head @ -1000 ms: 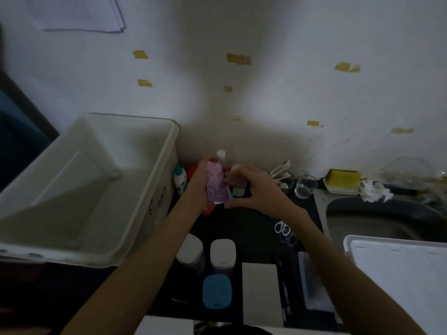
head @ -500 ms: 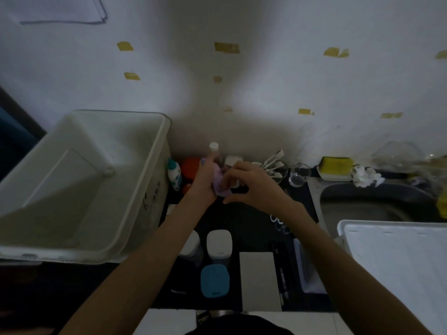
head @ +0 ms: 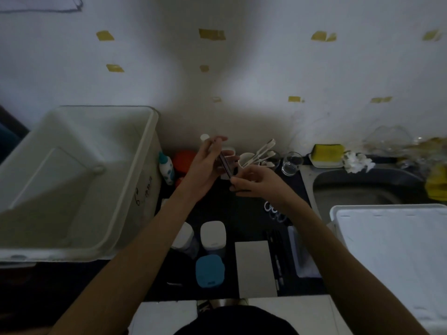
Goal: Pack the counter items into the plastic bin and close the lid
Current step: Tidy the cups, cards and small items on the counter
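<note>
A purple tube (head: 225, 165) with a white cap (head: 204, 137) is held upright above the back of the dark counter, seen edge-on. My left hand (head: 205, 168) holds its upper part between fingers and thumb. My right hand (head: 256, 184) pinches its lower end. The white plastic bin (head: 148, 151) stands at the left, open and with nothing in it. Its white lid (head: 391, 240) lies at the right, partly over the sink.
A blue-capped bottle (head: 167, 168), an orange container (head: 185, 158), a cup of white spoons (head: 257, 154) and a glass (head: 291, 163) stand by the wall. Two white-lidded jars (head: 213, 234), a blue-lidded tub (head: 209, 270), a grey card (head: 255, 269), pens (head: 277, 256) and rings (head: 274, 211) lie nearer. A sink (head: 362, 189) is at the right.
The purple tube has turned from face-on to edge-on between my hands. My right hand slid down to pinch its lower end.
</note>
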`<state>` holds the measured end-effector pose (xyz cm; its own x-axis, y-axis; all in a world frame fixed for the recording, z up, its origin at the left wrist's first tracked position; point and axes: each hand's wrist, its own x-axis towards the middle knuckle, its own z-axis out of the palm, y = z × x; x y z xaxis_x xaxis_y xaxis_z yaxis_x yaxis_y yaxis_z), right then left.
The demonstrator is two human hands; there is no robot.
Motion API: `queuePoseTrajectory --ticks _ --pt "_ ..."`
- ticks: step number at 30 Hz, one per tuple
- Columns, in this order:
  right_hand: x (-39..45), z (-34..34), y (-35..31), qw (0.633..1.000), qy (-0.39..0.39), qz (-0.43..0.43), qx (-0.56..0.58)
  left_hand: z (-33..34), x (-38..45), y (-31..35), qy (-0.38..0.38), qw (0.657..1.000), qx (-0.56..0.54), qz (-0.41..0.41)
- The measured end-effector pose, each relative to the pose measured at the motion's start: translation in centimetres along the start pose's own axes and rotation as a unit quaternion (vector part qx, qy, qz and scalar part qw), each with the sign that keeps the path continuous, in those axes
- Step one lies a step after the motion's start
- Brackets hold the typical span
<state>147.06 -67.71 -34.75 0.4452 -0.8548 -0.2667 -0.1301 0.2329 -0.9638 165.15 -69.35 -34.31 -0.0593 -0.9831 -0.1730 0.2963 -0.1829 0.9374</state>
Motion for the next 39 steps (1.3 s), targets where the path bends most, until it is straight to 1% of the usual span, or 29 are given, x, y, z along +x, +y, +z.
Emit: queuePoseTrajectory --ticks 2,5,8,10,13,17,23,25,28,30,32,34,36,39 --pt "-0.1 0.2 0.4 0.999 0.025 0.004 0.042 0.2 -0.3 -0.3 -0.021 1.0 0.007 0.012" --pt "-0.6 0.4 0.5 0.999 0.039 -0.014 0.017 0.4 -0.6 -0.3 -0.028 0.998 0.055 0.033" --pt "-0.9 0.5 0.8 0.999 0.039 -0.009 0.01 0.8 -0.6 -0.4 -0.005 0.989 0.137 0.062" --pt "-1.0 0.7 1.1 0.999 0.038 -0.011 0.012 0.9 -0.7 -0.3 -0.007 0.986 0.156 0.064" --pt "-1.0 0.6 1.3 0.999 0.034 -0.006 0.007 0.9 -0.7 -0.2 -0.035 0.987 0.149 0.046" --pt "-1.5 0.2 1.1 0.998 0.054 -0.016 -0.003 0.4 -0.4 -0.3 -0.065 0.992 0.11 0.015" --pt "-2.1 -0.4 2.0 0.997 0.057 -0.003 -0.054 0.4 -1.0 -1.4 -0.091 0.989 0.113 -0.005" --pt "-2.6 -0.7 2.8 0.998 0.048 0.021 -0.021 0.3 -1.3 -1.5 -0.119 0.986 0.111 -0.031" --pt "-3.6 -1.1 4.4 0.993 0.043 0.092 0.058 0.0 -1.5 -1.7 -0.172 0.978 0.09 -0.071" --pt "-4.4 -1.2 5.5 0.989 0.037 0.125 0.076 -0.1 -1.6 -2.0 -0.205 0.97 0.086 -0.096" --pt "-5.3 -1.1 6.9 0.981 0.036 0.15 0.115 0.1 -1.8 -2.4 -0.231 0.957 0.126 -0.119" --pt "-6.3 -0.8 9.0 0.974 0.058 0.167 0.141 0.3 -1.9 -2.8 -0.235 0.94 0.214 -0.124" --pt "-7.5 -0.6 11.9 0.972 0.097 0.188 0.099 0.2 -1.7 -3.1 -0.213 0.923 0.295 -0.124" --pt "-9.3 0.0 16.9 0.962 0.139 0.231 -0.043 -0.9 -1.4 -3.4 -0.174 0.926 0.31 -0.126"
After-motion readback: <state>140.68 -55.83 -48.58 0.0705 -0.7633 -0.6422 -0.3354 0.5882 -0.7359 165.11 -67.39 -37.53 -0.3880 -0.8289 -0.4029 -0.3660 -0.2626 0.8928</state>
